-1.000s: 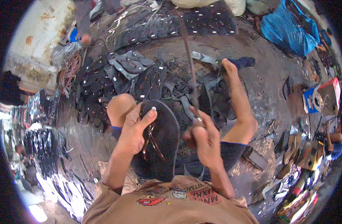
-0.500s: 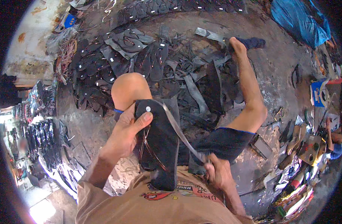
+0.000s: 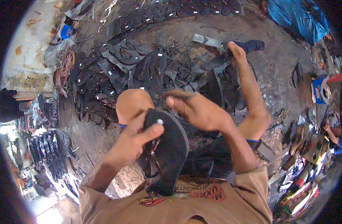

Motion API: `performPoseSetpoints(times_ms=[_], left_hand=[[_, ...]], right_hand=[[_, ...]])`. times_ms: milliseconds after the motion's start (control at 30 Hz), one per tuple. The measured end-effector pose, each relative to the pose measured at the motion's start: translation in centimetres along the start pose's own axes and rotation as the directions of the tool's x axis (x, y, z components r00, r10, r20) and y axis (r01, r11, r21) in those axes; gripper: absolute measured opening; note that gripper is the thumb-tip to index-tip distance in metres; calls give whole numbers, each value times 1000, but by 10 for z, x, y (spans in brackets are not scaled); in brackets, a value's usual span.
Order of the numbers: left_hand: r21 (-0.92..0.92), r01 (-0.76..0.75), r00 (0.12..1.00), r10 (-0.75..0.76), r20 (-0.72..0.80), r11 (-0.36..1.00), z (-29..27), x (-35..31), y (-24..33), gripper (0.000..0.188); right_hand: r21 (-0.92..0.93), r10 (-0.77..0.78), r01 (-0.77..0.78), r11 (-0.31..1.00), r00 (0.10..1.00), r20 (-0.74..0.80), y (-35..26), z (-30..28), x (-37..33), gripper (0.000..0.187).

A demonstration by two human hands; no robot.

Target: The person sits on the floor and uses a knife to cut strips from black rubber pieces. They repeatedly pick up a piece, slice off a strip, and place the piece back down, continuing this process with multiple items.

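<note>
My left hand (image 3: pixel 131 136) grips a black flip-flop (image 3: pixel 171 149) by its upper end. The thumb presses on its face beside a small white round mark (image 3: pixel 160 121), and the other fingers are hidden behind. The flip-flop stands on end against my shirt, its dark glossy straps (image 3: pixel 153 156) on the side toward my left. To the right of its upper end, my right hand (image 3: pixel 202 112) is raised, with the thumb toward the flip-flop and apart from it. Motion smears those fingers, so whether they hold anything is unclear.
Beyond my knee lies a heap of black flip-flops (image 3: pixel 128 52) with dark rubber offcuts (image 3: pixel 182 71). More flip-flops line the far edge. A blue sheet (image 3: pixel 299 18) is at far right, a blue and white box (image 3: pixel 321 89) below it. Scissors (image 3: pixel 280 115) lie on the floor at right.
My right hand has swung up and forward from beside my waist. The grey strip that ran from the flip-flop's edge to that hand is no longer seen. The flip-flop has shifted slightly right.
</note>
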State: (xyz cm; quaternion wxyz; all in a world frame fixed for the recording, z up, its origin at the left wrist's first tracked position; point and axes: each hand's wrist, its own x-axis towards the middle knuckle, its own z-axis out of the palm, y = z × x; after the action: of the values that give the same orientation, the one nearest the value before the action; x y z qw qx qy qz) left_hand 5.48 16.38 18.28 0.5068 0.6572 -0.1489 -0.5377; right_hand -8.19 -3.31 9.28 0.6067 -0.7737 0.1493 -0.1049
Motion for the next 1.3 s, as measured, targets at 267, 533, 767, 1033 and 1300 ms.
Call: performPoseSetpoints(times_ms=[267,533,767,1033,1300], left_hand=[[-466,-406,890,224,-397,786,30,17,6,42],[-808,-159,987,72,-144,568,61,2,-46,29],[-780,-155,983,15,-184,606,68,-6,-63,29],[-653,-152,988,107,-109,742,58,-4,-87,40],[-540,5,994,-61,-86,842,30,-19,-90,43]], right_hand=[[291,434,-324,900,722,-538,26,-12,-101,40],[41,336,-352,935,844,-419,-25,75,-225,50],[-139,342,-435,890,836,-429,-10,88,-256,49],[-295,373,-422,857,904,-210,-12,25,-178,37],[-127,195,-211,969,972,-127,-4,45,-99,33]])
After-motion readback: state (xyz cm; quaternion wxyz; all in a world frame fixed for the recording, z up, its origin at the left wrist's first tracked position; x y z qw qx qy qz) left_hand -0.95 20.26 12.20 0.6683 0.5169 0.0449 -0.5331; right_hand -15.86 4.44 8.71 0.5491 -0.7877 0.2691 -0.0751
